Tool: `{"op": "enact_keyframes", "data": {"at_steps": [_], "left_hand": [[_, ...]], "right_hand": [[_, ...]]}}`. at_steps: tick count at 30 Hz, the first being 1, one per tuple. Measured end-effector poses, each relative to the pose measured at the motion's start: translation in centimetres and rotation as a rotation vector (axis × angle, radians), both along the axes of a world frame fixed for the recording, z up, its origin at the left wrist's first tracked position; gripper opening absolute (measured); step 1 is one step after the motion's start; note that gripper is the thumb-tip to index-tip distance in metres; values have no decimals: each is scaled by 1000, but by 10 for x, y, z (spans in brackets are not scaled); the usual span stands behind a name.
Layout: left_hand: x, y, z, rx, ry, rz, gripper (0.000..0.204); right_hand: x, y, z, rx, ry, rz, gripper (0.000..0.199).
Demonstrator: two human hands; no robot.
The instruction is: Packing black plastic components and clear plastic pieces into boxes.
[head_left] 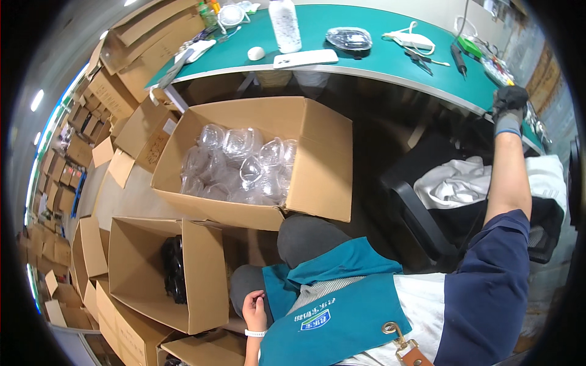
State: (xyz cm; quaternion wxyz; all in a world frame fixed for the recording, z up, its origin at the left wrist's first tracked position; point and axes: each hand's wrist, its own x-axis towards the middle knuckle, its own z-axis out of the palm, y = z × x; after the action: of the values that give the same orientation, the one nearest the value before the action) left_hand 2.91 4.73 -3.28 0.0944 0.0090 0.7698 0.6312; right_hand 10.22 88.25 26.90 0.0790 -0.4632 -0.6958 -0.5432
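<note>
My left hand [254, 310], bare with a white band at the wrist, is beside my knee with its fingers curled in; nothing shows in it. My right hand [510, 105], in a dark grey glove, reaches to the right end of the green table [378, 18]. Its fingers are bunched at the table's edge, and whatever they grip is hidden. Closest to it are small clear-wrapped items [497, 70] and a clear plastic bag [537, 125]. Before my knees stands an open cardboard box [329, 158] holding several clear plastic containers [244, 161].
A second open box [143, 256] holds black items [174, 268]. On the table are a white bottle [285, 27], a phone [305, 58], a packed black tray [348, 39] and a black-handled tool [458, 59]. A black chair [421, 226] with white cloth [455, 183] stands to the right.
</note>
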Motion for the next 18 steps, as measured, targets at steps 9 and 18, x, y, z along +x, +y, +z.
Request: {"op": "enact_keyframes", "data": {"at_steps": [9,18], "left_hand": [[3,2,-8,-71,53,27,16],[15,-4,-8,-169,17,6,15]], "right_hand": [[-11,46,-19,-347,408,46,26],[-6,151,-23,-923,2296,528,48]]}}
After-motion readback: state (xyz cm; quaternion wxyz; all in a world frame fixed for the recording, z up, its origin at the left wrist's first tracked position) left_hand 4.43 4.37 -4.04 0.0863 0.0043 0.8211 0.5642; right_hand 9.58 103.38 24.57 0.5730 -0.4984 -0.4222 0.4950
